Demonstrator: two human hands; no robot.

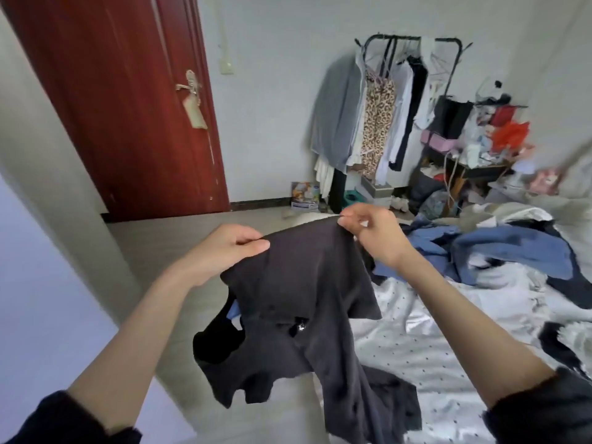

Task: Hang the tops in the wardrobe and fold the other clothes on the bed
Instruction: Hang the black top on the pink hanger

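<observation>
A dark grey top (pixel 307 302) hangs in the air in front of me, above the bed's near edge. My left hand (pixel 230 248) pinches its upper edge on the left. My right hand (pixel 368 229) pinches the same edge further right and a little higher. The cloth droops down between my forearms, with a neck opening and a sleeve showing low on the left. The bed (pixel 426 357) has a white dotted sheet. A heap of blue and dark clothes (pixel 506 248) lies on it to the right. A black clothes rack (pixel 413 43) stands against the far wall, with several garments hanging on it.
A dark red door (pixel 121 100) stands at the left, with a tag on its handle. A cluttered shelf (pixel 480 145) with bags sits right of the rack. Boxes and shoes lie on the floor below it. Grey tiled floor (pixel 179 238) stretches between me and the rack.
</observation>
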